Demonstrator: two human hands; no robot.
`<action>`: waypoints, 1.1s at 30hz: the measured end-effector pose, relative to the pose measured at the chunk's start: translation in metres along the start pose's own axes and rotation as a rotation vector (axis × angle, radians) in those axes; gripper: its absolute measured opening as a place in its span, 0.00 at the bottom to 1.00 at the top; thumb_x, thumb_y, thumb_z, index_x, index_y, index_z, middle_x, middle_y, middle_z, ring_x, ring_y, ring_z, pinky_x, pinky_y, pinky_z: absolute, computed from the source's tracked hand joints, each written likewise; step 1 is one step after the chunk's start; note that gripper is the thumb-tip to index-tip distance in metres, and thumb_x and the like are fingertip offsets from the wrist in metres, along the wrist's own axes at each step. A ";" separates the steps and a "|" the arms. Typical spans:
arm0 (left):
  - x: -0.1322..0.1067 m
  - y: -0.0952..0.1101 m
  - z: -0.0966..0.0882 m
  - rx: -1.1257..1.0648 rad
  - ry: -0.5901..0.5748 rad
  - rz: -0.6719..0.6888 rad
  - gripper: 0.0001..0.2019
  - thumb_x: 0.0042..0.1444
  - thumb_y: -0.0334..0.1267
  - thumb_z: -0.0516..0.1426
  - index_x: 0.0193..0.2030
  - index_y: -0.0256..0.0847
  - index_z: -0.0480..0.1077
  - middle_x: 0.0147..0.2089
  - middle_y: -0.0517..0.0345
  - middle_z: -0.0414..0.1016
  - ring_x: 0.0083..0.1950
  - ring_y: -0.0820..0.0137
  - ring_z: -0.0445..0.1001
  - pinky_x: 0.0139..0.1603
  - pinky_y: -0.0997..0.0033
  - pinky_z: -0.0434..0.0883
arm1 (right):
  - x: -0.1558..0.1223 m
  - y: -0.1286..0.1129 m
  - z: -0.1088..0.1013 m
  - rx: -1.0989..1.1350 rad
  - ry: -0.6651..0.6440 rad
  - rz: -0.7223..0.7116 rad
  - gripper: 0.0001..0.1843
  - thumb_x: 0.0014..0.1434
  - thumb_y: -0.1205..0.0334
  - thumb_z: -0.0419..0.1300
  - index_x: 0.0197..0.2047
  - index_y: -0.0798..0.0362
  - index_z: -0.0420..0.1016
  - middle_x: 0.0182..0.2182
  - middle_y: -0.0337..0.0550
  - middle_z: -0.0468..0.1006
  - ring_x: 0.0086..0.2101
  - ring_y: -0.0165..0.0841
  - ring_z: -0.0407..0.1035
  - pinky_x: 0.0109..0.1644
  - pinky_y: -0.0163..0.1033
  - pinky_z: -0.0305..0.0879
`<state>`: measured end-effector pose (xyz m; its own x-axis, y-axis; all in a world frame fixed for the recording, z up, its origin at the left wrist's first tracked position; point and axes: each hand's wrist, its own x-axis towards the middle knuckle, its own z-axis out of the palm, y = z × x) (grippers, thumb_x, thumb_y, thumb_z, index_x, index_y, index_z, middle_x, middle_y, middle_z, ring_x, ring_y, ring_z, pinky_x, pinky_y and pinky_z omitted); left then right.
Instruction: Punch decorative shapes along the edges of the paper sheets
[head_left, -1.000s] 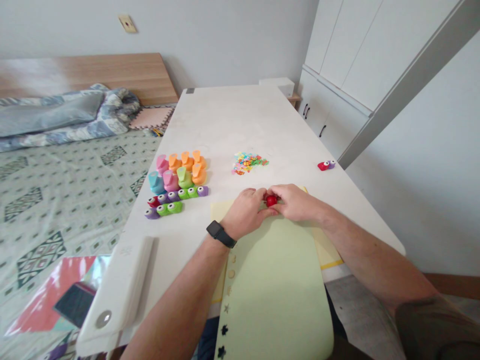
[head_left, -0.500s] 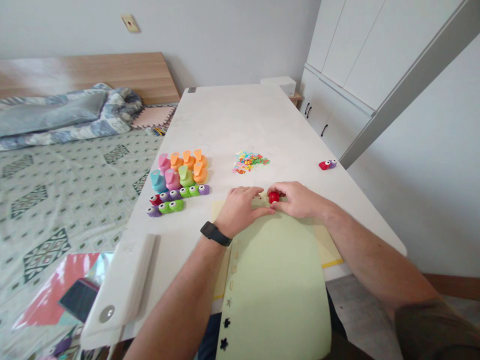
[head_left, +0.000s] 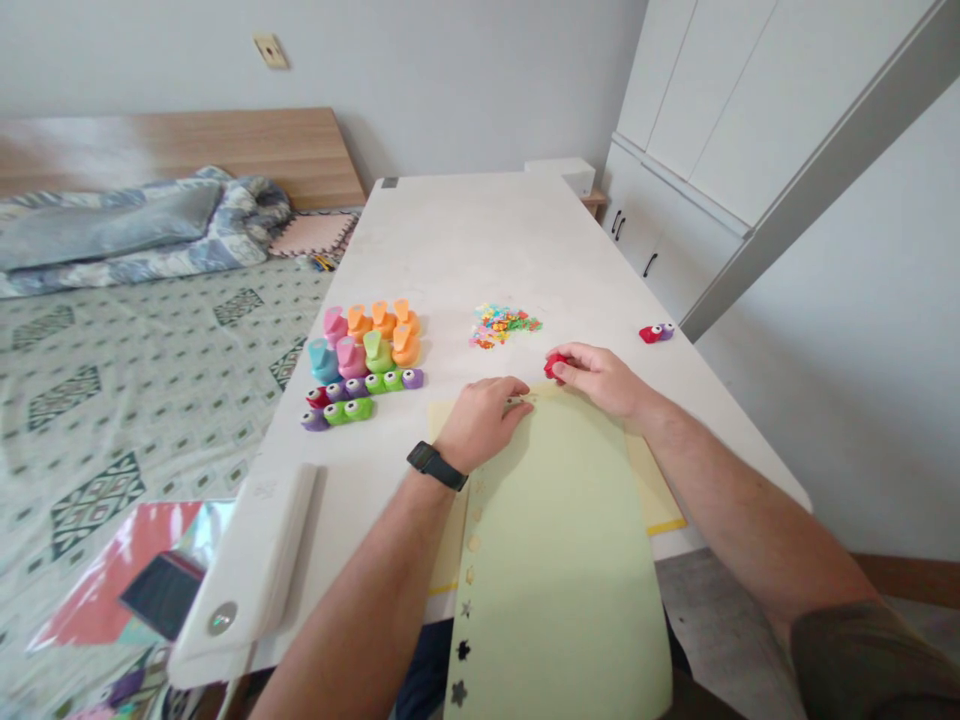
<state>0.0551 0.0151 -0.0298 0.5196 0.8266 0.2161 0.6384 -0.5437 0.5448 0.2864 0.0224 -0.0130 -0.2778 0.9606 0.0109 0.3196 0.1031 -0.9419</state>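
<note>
My right hand (head_left: 596, 378) pinches a small red paper punch (head_left: 556, 364) and holds it just past the far edge of a pale green sheet (head_left: 559, 540). My left hand (head_left: 484, 420), with a black watch on the wrist, lies on the sheet's far left corner, fingers extended and pressing the paper. Punched shapes run down the sheet's left edge. A yellow sheet (head_left: 660, 495) lies under the green one.
A group of coloured punches (head_left: 364, 360) stands left of my hands on the white table (head_left: 465, 240). A heap of paper cut-outs (head_left: 501, 324) lies beyond them. Another red punch (head_left: 652, 333) sits near the right edge. A white device (head_left: 251, 570) lies at the near left corner; a bed is further left.
My right hand has lifted the red punch off the green sheet's edge and carried it away from me. My left hand has flattened onto the paper.
</note>
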 end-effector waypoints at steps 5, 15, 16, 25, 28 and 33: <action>-0.001 0.000 0.000 -0.002 -0.009 -0.004 0.11 0.63 0.40 0.58 0.50 0.42 0.73 0.46 0.53 0.81 0.47 0.63 0.79 0.51 0.62 0.73 | 0.003 0.002 0.000 0.244 0.005 0.083 0.22 0.65 0.43 0.59 0.48 0.53 0.77 0.44 0.50 0.82 0.40 0.35 0.75 0.41 0.38 0.65; -0.003 0.005 -0.001 0.037 -0.013 0.037 0.15 0.64 0.38 0.57 0.57 0.47 0.72 0.47 0.54 0.81 0.49 0.64 0.79 0.54 0.63 0.72 | 0.009 0.011 0.006 0.311 -0.006 0.123 0.23 0.65 0.42 0.59 0.48 0.54 0.78 0.43 0.50 0.83 0.39 0.34 0.76 0.36 0.35 0.62; -0.003 0.005 -0.001 0.058 -0.024 0.042 0.15 0.64 0.38 0.57 0.57 0.48 0.72 0.47 0.54 0.81 0.49 0.64 0.79 0.54 0.63 0.72 | 0.009 0.011 0.008 0.297 -0.010 0.128 0.23 0.65 0.42 0.59 0.48 0.54 0.78 0.42 0.49 0.83 0.38 0.34 0.76 0.36 0.35 0.62; -0.003 0.005 0.001 0.133 -0.018 -0.031 0.28 0.63 0.42 0.58 0.70 0.42 0.59 0.48 0.51 0.81 0.50 0.60 0.78 0.53 0.61 0.71 | 0.008 0.003 0.015 0.238 0.002 0.093 0.23 0.66 0.41 0.57 0.49 0.51 0.77 0.45 0.48 0.82 0.41 0.35 0.77 0.37 0.36 0.63; -0.003 0.003 0.002 0.113 -0.011 -0.056 0.26 0.63 0.42 0.58 0.67 0.41 0.62 0.48 0.52 0.81 0.50 0.61 0.78 0.54 0.62 0.71 | 0.010 0.005 0.013 0.245 0.033 0.085 0.23 0.66 0.41 0.57 0.49 0.51 0.77 0.47 0.49 0.82 0.41 0.35 0.77 0.36 0.35 0.63; -0.003 0.002 0.002 0.095 -0.030 -0.031 0.13 0.64 0.40 0.57 0.53 0.42 0.73 0.48 0.53 0.81 0.49 0.63 0.78 0.53 0.64 0.71 | 0.012 0.012 0.011 0.246 0.097 0.090 0.23 0.66 0.41 0.57 0.48 0.52 0.77 0.46 0.50 0.82 0.41 0.35 0.77 0.34 0.34 0.63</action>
<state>0.0557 0.0112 -0.0309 0.5150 0.8391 0.1754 0.7044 -0.5308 0.4712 0.2771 0.0323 -0.0282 -0.1662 0.9845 -0.0552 0.1063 -0.0378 -0.9936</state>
